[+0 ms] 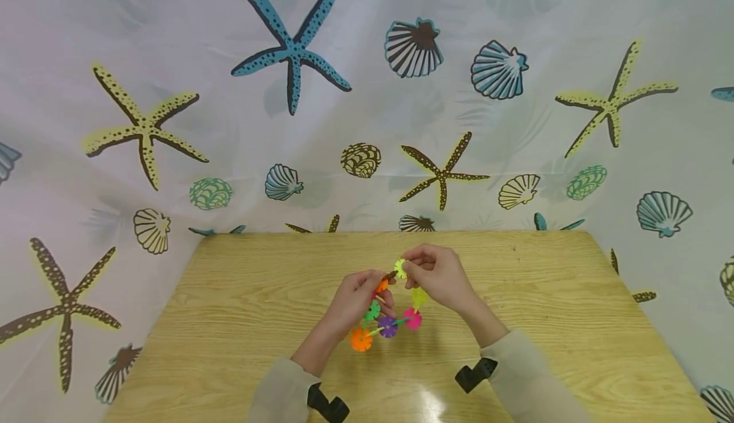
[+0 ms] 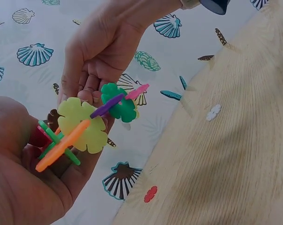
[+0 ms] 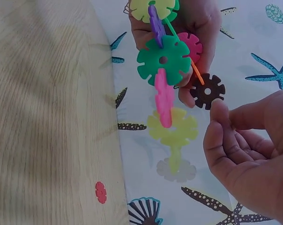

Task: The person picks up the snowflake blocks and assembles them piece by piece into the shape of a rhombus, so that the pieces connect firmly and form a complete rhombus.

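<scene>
A chain of notched flower-shaped plastic discs hangs in a curve between the two hands. My left hand (image 1: 350,299) grips one end, around the red, green and orange pieces. From it stick out a brown disc (image 3: 207,91) and, lower down, an orange disc (image 1: 361,339), a purple disc (image 1: 387,327) and a pink disc (image 1: 413,318). Past the pink one come a yellow disc (image 3: 173,126) and a pale, whitish disc (image 3: 176,169). In the head view my right hand (image 1: 438,276) pinches a light yellow disc (image 1: 401,268) between thumb and fingers, close beside the brown disc.
The wooden table (image 1: 241,321) lies under both hands. In the wrist views a red disc (image 2: 151,194) and a white disc (image 2: 213,112) lie loose on it. A curtain (image 1: 355,111) printed with starfish and shells surrounds the table's back and sides.
</scene>
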Available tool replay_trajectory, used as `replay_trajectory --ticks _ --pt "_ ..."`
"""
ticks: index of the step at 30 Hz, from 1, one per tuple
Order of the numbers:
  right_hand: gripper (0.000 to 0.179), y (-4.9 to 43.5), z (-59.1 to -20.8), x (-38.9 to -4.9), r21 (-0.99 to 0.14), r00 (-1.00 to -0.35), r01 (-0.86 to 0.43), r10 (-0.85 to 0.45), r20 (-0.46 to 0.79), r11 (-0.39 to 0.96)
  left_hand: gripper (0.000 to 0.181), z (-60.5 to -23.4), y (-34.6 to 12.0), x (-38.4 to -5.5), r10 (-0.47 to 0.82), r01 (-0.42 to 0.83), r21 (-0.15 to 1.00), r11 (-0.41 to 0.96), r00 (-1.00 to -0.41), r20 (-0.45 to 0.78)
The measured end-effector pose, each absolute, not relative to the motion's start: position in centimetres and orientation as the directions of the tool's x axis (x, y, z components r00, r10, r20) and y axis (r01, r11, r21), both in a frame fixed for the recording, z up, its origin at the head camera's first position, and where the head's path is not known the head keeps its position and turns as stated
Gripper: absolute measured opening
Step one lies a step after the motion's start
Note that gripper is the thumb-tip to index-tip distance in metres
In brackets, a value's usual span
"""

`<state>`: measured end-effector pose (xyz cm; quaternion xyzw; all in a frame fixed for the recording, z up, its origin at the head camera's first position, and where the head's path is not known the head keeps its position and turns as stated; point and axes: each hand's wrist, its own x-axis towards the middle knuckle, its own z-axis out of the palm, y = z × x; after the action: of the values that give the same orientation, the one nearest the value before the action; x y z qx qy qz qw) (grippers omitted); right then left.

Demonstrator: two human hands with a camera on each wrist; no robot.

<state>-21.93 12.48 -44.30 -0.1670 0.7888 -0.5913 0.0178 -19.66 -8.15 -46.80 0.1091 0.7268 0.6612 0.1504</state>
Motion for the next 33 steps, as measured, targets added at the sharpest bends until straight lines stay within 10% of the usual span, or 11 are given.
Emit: replay_trajectory --ticks 33 --pt "0.020 14.8 -44.0 -21.7 -0.895 -0.959 -0.236 -0.241 0.151 0.380 0.032 -47.5 -7.6 -19.8 0.364 -0.138 0.990 0.023 -0.921 -0.137"
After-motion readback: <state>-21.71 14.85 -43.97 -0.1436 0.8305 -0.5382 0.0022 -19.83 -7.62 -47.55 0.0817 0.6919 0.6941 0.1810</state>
